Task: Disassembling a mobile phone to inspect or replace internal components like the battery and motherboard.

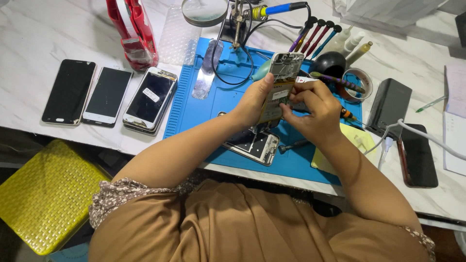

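Hands: left (252,99) grips opened phone (281,80), right (315,109) touching

On the marble desk (39,29) three phones (107,95) lie side by side, left of a blue work mat (204,104). A red tape dispenser (133,31) stands behind them beside a magnifier (204,10). Screwdrivers (315,31) stand upright near a black box (388,106). A dark phone (418,157) lies at right, and a yellow woven stool (46,194) sits below.

Marble table (39,29) with blue mat (204,104)
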